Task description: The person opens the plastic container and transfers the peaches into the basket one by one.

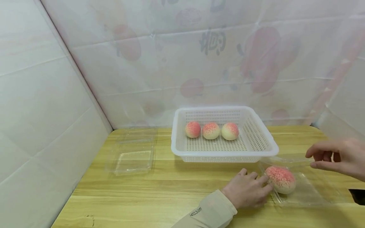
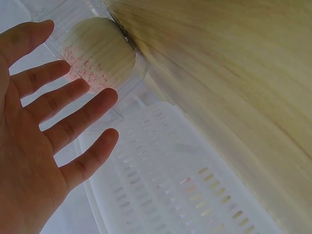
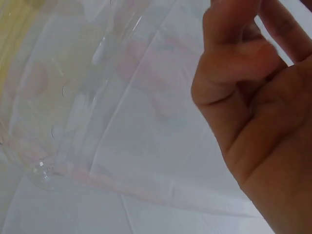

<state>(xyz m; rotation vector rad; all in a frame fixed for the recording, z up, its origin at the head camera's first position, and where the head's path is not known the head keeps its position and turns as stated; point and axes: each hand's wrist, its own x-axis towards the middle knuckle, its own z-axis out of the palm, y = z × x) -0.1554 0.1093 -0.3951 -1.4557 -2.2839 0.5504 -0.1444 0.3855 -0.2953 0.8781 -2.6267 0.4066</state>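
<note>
A round peach, pink on top and cream below, sits in a clear plastic clamshell box at the right front of the table. At the box's left side is my left hand, its fingertips close beside the peach. The left wrist view shows that hand's fingers spread and loosely bent, with nothing gripped. To the right, my right hand hovers by the clear lid, thumb and forefinger apart. In the right wrist view, clear plastic lies left of the right hand, whose other fingers are bent.
Behind the hands stands a white perforated basket holding a row of three peaches. Another clear clamshell box lies with its lid up on the left of the wooden table. White printed sheeting encloses the back and sides.
</note>
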